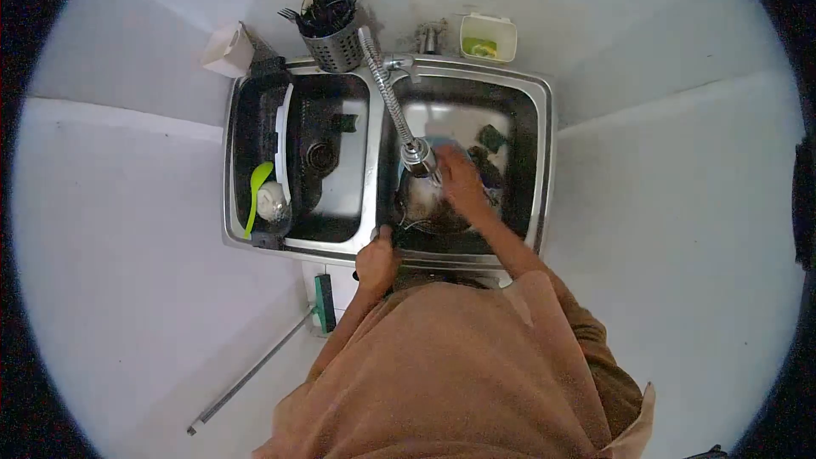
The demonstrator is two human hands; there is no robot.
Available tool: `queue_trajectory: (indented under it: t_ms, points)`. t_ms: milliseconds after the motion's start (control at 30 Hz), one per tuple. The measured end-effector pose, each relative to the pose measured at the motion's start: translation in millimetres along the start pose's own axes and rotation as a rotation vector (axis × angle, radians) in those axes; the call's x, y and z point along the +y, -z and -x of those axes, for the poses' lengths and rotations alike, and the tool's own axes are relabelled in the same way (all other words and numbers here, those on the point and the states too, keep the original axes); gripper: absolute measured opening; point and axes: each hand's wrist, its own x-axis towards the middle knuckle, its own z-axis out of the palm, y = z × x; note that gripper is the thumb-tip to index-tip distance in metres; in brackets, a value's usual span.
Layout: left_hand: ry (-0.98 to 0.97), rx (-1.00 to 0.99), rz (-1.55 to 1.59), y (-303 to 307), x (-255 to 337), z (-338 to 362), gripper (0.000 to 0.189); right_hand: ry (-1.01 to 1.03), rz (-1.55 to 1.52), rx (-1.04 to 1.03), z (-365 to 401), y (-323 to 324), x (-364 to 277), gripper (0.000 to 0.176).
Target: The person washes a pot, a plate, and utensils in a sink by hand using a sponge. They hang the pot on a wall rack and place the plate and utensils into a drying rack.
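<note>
My left hand [378, 263] is closed at the front rim of the sink, its fingers wrapped round what looks like the dark handle of a pan. The round, dark pan [438, 223] sits low in the right basin, partly covered by my right arm. My right hand [459, 177] is over the pan, beside the spout of the flexible faucet [416, 155]. Its fingers point down and are partly hidden and blurred, so I cannot see whether they hold anything. Something pale blue [438, 144] shows behind the faucet head. A dark green scouring pad [491, 138] lies on the right.
The left basin [340, 204] contains a dark rack with a white plate [283, 136], a lime-green spoon [257, 187] and a whitish round item. Behind stand a cutlery holder [337, 49] and a plastic tub [489, 37]. A green-headed brush [324, 302] leans below left.
</note>
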Motion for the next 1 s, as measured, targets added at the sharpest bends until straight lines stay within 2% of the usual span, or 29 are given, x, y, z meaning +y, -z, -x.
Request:
queue_trajectory:
  t_ms: [33, 100, 133, 200, 233, 300, 333, 400, 433, 500, 533, 633, 700, 733, 800, 867, 933, 1000]
  points:
    - [0.003, 0.013, 0.035, -1.4, 0.3, -0.2, 0.036, -0.003, 0.001, 0.006, 20.1, -6.7, -0.4, 0.037]
    - [-0.010, -0.010, 0.007, -2.2, 1.3, 0.0, 0.034, 0.591, 0.413, 0.069, 45.9, -18.4, -9.0, 0.034]
    - [-0.015, -0.033, -0.021, -2.9, 1.5, 0.9, 0.032, 0.581, 0.415, 0.075, 44.6, -18.1, -15.9, 0.034]
    - [-0.014, -0.029, -0.027, -8.8, -1.0, 1.6, 0.031, 0.316, 0.456, -0.300, 29.7, -12.4, -26.7, 0.033]
    - [-0.002, -0.021, -0.029, -9.6, -1.2, 3.0, 0.030, 0.311, 0.455, -0.296, 16.4, -13.1, -19.4, 0.033]
    - [-0.028, -0.034, -0.051, -4.9, -0.3, 5.8, 0.030, -0.438, -0.083, -0.525, -7.0, -26.0, 5.5, 0.034]
    - [-0.049, -0.045, -0.069, -2.8, 0.2, 6.7, 0.029, -0.442, -0.088, -0.517, -3.4, -36.2, 21.5, 0.034]
    - [-0.047, -0.052, -0.072, -0.9, -0.3, 6.5, 0.029, 0.520, 0.639, -0.210, 1.6, -50.8, 47.7, 0.036]
    - [-0.036, -0.057, -0.068, 0.2, -0.8, 5.3, 0.029, 0.520, 0.642, -0.204, 7.6, -56.2, 36.5, 0.036]
    - [-0.071, -0.008, -0.058, 1.1, -3.6, 9.4, 0.029, 0.380, 0.666, 0.009, 29.6, -71.9, 10.9, 0.037]
    - [-0.101, 0.041, -0.049, 0.4, -4.8, 11.5, 0.029, 0.381, 0.668, 0.005, 30.8, -66.2, 6.1, 0.037]
    - [-0.080, -0.010, -0.139, -6.9, -12.5, 12.7, 0.032, 0.427, 0.550, -0.064, 24.3, -62.6, 14.5, 0.037]
    - [-0.051, -0.015, -0.115, 0.3, -7.4, 17.1, 0.034, 0.070, -0.272, -0.446, -8.5, -74.4, 58.1, 0.043]
    - [-0.019, -0.024, -0.087, 1.9, -5.6, 20.2, 0.037, -0.088, -0.371, -0.563, -20.1, -62.5, 55.3, 0.044]
    - [-0.040, 0.025, -0.070, -0.6, -9.2, 25.8, 0.038, -0.312, -0.342, -0.690, -41.0, -39.6, 48.4, 0.046]
    - [-0.059, 0.077, -0.050, 2.1, -9.5, 27.2, 0.040, -0.442, -0.377, -0.734, -46.9, -15.0, 48.6, 0.048]
    - [0.019, -0.009, -0.059, 9.0, -5.3, 29.0, 0.040, -0.563, -0.443, -0.720, -36.8, 11.3, 43.8, 0.050]
    - [0.001, -0.003, -0.029, 7.3, -8.7, 29.1, 0.040, -0.656, -0.493, -0.664, -20.5, 30.1, 39.5, 0.052]
